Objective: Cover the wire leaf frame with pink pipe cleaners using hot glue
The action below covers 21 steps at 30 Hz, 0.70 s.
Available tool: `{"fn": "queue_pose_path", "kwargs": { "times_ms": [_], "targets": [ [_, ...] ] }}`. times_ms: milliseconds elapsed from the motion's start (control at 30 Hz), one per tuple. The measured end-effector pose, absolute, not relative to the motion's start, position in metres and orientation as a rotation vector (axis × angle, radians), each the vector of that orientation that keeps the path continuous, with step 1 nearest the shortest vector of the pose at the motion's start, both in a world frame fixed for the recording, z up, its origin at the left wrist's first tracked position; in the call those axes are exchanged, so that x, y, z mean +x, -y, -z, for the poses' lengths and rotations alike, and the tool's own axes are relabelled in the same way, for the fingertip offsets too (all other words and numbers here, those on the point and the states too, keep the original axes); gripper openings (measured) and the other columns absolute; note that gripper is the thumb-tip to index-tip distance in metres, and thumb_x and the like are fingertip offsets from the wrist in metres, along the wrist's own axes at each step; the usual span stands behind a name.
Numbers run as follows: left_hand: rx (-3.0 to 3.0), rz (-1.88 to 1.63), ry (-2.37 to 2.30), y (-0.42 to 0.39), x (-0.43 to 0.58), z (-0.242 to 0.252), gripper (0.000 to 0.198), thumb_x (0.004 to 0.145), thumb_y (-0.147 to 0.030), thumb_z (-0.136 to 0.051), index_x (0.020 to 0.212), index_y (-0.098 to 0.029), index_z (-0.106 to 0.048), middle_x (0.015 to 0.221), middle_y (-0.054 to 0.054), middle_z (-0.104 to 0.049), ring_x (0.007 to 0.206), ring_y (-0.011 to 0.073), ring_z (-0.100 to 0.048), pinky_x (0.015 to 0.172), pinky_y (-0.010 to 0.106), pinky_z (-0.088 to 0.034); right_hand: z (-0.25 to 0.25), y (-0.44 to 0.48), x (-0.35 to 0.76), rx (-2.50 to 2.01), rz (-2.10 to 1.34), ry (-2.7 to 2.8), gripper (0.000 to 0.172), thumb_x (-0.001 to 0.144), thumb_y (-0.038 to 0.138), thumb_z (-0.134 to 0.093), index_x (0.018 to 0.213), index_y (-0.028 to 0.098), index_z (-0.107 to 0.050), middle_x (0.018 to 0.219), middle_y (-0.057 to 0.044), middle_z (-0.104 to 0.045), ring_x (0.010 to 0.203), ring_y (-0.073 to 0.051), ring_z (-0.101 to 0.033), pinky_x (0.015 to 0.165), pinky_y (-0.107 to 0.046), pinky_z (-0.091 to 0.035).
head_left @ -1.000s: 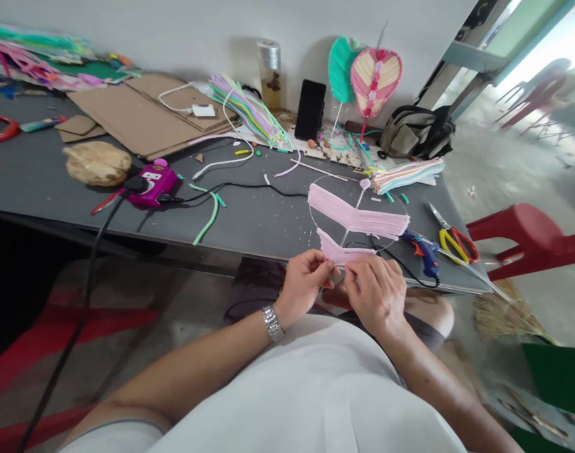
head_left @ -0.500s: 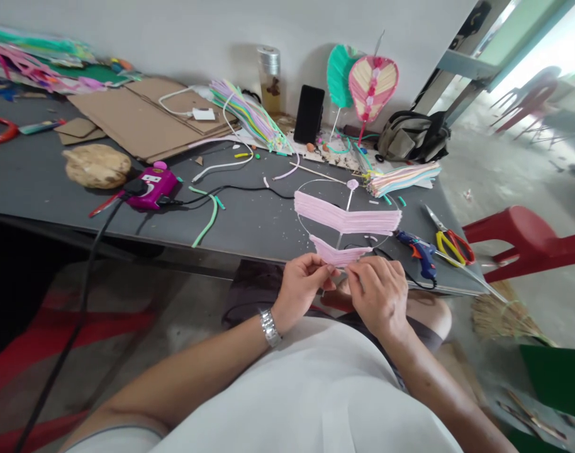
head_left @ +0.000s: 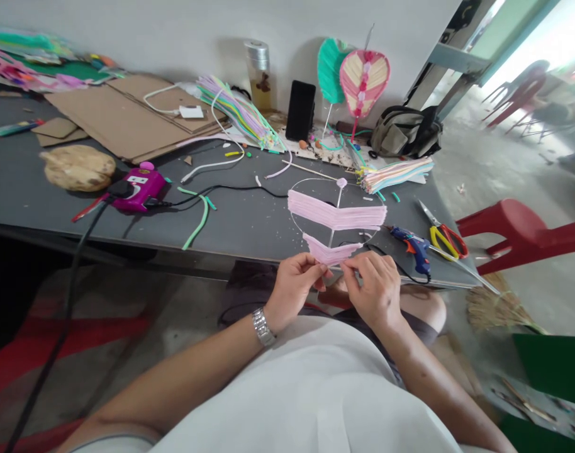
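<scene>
A round wire fan frame (head_left: 338, 216) carries two V-shaped bands of pink pipe cleaners, with a small pink rosette (head_left: 341, 182) at the top of its central stick. My left hand (head_left: 297, 283) pinches the lower left edge of the fan, thumb against fingers. On the other side, my right hand (head_left: 375, 283) has its fingertips closed at the lower right of the bottom pink band. The fan's lower end is partly hidden by my fingers. A blue glue gun (head_left: 413, 245) lies just right of the fan, close to my right hand.
Scissors (head_left: 441, 233) lie at the table's right end beside a bundle of pastel pipe cleaners (head_left: 398, 175). A purple power adapter (head_left: 139, 189) with a black cable sits left. Behind stand two finished fans (head_left: 364, 82), a phone (head_left: 301, 110) and a bottle (head_left: 259, 75). Cardboard (head_left: 131, 119) lies back left.
The camera view has shifted slightly, so the table things appear further left. Both hands stay closed at the fan's lower edge, with only slight finger movement.
</scene>
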State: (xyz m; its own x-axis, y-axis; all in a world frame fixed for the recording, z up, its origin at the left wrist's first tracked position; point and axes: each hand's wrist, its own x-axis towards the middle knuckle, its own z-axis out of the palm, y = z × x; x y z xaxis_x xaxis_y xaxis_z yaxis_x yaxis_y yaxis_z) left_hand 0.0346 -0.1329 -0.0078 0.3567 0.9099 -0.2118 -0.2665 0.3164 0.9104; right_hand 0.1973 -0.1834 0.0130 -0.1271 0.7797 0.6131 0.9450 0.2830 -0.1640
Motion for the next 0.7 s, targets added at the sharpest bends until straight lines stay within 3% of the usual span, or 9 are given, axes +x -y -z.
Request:
{"fn": "queue_pose_path", "kwargs": {
  "times_ms": [100, 333, 567, 700],
  "targets": [
    [0.898, -0.912, -0.861, 0.1333, 0.0343, 0.0084, 0.022, 0.074, -0.033, -0.078, 0.069, -0.014, -0.067, 0.067, 0.003, -0.072, 0.051, 0.0099, -0.058, 0.054, 0.023, -0.045, -0.012, 0.1827, 0.1989, -1.552, 0.188, 1.886, 0.016, 0.097, 0.018, -0.063, 0.081, 0.02, -0.063, 0.076, -0.002, -0.069, 0.07, -0.017, -0.06, 0.071, -0.033, -0.039],
    [0.852, -0.918, -0.866, 0.1328, 0.0359, 0.0128, 0.023, 0.074, -0.032, -0.078, 0.069, -0.015, -0.065, 0.069, 0.003, -0.073, 0.05, 0.0091, -0.057, 0.054, 0.023, -0.045, -0.008, 0.1811, 0.2028, -1.649, -0.556, 1.428, 0.015, 0.087, 0.031, -0.071, 0.077, 0.02, -0.07, 0.069, 0.0, -0.069, 0.063, -0.016, -0.061, 0.062, -0.027, -0.046],
    [0.866, -0.881, -0.846, 0.1325, 0.0347, 0.0149, 0.021, 0.074, -0.031, -0.079, 0.071, -0.013, -0.068, 0.069, 0.003, -0.072, 0.05, 0.008, -0.055, 0.052, 0.021, -0.044, -0.0082, 0.1756, 0.2068, -1.644, -0.708, 1.307, 0.019, 0.081, 0.034, -0.074, 0.07, 0.019, -0.068, 0.064, 0.001, -0.065, 0.06, -0.014, -0.056, 0.059, -0.026, -0.044],
    [0.807, -0.882, -0.808, 0.1293, 0.033, 0.0121, 0.024, 0.076, -0.035, -0.082, 0.076, -0.014, -0.069, 0.074, 0.003, -0.074, 0.054, 0.0096, -0.06, 0.056, 0.022, -0.047, -0.0038, 0.1762, 0.202, -1.455, -0.867, 1.043, 0.03, 0.073, 0.041, -0.085, 0.089, 0.02, -0.07, 0.077, 0.0, -0.068, 0.067, -0.014, -0.059, 0.06, -0.025, -0.046]
  ]
}}
